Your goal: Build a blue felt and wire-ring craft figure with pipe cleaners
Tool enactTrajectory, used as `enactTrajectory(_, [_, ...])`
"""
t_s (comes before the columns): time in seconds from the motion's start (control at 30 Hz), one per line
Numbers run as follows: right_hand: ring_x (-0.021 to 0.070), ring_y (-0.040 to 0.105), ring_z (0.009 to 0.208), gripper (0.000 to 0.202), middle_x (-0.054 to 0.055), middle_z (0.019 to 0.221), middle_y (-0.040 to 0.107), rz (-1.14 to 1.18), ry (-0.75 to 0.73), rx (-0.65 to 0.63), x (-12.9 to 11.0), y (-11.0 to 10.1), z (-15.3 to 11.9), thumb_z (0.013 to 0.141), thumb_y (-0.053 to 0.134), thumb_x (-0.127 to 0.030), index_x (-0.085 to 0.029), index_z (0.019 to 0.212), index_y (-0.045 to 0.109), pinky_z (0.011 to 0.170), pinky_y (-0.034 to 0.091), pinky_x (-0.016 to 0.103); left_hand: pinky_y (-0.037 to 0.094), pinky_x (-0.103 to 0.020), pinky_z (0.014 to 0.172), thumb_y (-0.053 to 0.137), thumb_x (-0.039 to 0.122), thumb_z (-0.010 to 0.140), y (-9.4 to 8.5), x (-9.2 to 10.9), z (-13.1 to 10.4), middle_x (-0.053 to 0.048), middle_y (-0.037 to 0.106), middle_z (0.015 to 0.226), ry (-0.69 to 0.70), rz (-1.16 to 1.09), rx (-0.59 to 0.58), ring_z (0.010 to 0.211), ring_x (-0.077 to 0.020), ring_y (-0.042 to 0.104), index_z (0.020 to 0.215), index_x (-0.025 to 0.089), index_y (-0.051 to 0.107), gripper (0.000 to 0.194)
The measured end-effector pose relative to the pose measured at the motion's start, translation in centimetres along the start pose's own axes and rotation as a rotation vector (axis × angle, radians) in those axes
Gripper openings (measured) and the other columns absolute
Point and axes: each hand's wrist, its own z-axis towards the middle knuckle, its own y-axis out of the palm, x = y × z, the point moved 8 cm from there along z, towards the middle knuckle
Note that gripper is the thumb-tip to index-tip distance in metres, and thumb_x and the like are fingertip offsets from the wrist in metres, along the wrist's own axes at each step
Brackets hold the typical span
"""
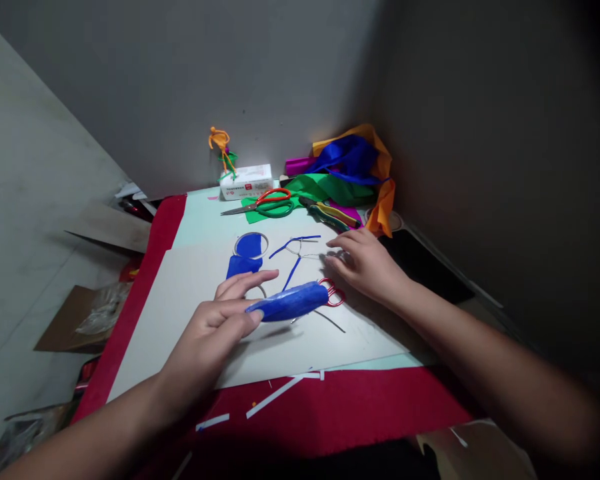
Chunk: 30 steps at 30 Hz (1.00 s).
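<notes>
From my head camera, my left hand (215, 327) is closed lightly around a blue wrapped piece (287, 303), thumb and fingertips pinching its near end, holding it just above the white sheet (180, 300) on the surface. My right hand (367, 263) lies open and flat, fingers spread, its tips touching the thin wire frame (300, 250), which carries blue strips on some of its limbs. Small red-handled scissors (334, 293) lie just beside the wrapped piece, partly hidden by it.

As I judge it, one piece is fully covered in blue, the wire frame is only partly wrapped, and bare wire remains to cover.

Counting: one wire ring filled with blue (251, 245), one loose blue scrap (243, 266) below it, two pairs of scissors counting the large red-and-green scissors (265, 202) at the back, one white box (246, 181), one orange wire figure (223, 150) standing at it, and one heap of coloured paper (350, 170). Several white offcuts (275, 397) lie on the red cloth (330, 413).
</notes>
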Motion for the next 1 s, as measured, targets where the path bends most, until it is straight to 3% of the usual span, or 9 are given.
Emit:
enactTrajectory(0.13, [0.0237,0.058,0.087,0.019,0.012,0.092,0.068,0.062,0.022,-0.106,1.2,2.1,0.5,0.082,0.056,-0.023,-0.015,0.092,0.069,0.077,0.043,0.035,0.019,-0.049,0.112,0.046,0.023,0.086,0.6,0.2,0.0,-0.003,0.047,0.138,0.008,0.004,-0.045,0.133,-0.0314,0.031,0.086,0.022,0.076,0.030])
enactTrajectory(0.27, [0.0186,0.063,0.080,0.022,0.007,0.092,0.070,0.159,0.045,-0.093,0.6,2.0,0.3,0.086,0.049,-0.021,-0.017,0.096,0.067,0.070,0.046,0.029,0.023,-0.050,0.110,0.047,0.025,0.084,0.8,0.2,0.1,-0.003,0.046,0.139,-0.004,0.005,-0.056,0.133,-0.0324,0.030,0.085,0.022,0.077,0.029])
enactTrajectory(0.4, [0.0167,0.064,0.074,0.022,0.005,0.085,0.070,0.459,0.150,-0.108,-0.3,2.0,-0.3,0.085,0.049,-0.024,-0.019,0.100,0.065,0.064,0.048,0.027,0.024,-0.052,0.109,0.048,0.025,0.084,0.9,0.3,0.1,-0.003,0.045,0.139,-0.002,0.021,-0.063,0.132,-0.0334,0.032,0.082,0.023,0.077,0.029])
enactTrajectory(0.53, [0.0129,0.061,0.058,0.015,0.002,0.076,0.067,0.693,0.274,-0.173,-1.3,2.3,-0.9,0.081,0.056,-0.028,-0.018,0.090,0.064,0.055,0.047,0.025,0.023,-0.052,0.110,0.048,0.024,0.084,0.9,0.3,0.1,-0.003,0.044,0.140,0.004,0.031,-0.047,0.132,-0.0334,0.031,0.080,0.023,0.076,0.029])
enactTrajectory(0.8, [0.0106,0.058,0.065,0.019,0.001,0.074,0.064,1.165,0.425,-0.045,-1.3,1.0,-1.3,0.071,0.073,-0.030,-0.016,0.081,0.065,0.061,0.047,0.023,0.016,-0.052,0.112,0.051,0.027,0.082,0.4,0.1,0.3,0.001,0.042,0.142,0.027,0.141,0.032,0.134,-0.0335,0.024,0.083,0.026,0.076,0.026])
enactTrajectory(1.0, [0.0089,0.056,0.055,0.021,0.002,0.073,0.065,1.273,0.491,-0.230,-3.0,2.2,-2.4,0.079,0.064,-0.036,-0.017,0.087,0.062,0.049,0.043,0.020,0.014,-0.051,0.112,0.051,0.027,0.083,0.2,-0.1,0.3,0.002,0.040,0.143,0.043,0.175,0.054,0.136,-0.0320,0.021,0.092,0.028,0.075,0.026])
